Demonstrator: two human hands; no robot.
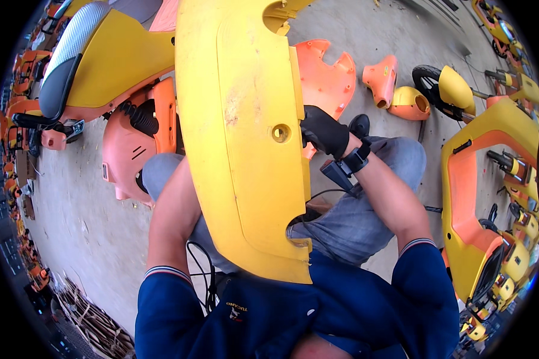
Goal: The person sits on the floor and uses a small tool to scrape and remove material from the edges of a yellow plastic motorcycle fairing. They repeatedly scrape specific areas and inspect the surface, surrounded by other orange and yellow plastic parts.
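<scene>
A long yellow plastic scooter body panel (251, 149) stands up close before me and covers the middle of the view. It has a small round recess near its middle and cut-outs along its right edge. My right hand (327, 131), in a black glove, is closed on that right edge, its fingertips partly hidden. My left forearm (175, 209) goes behind the panel, which hides the hand. A dark strapped device (344, 169) sits on my right wrist.
To the left are a yellow scooter body with a silver-black seat (111, 60) and a pink-orange shell (126, 152). Ahead lie an orange panel (326, 72) and smaller covers (382, 81). A yellow-orange frame (461, 239) stands right. Black cable (209, 281) hangs by my lap.
</scene>
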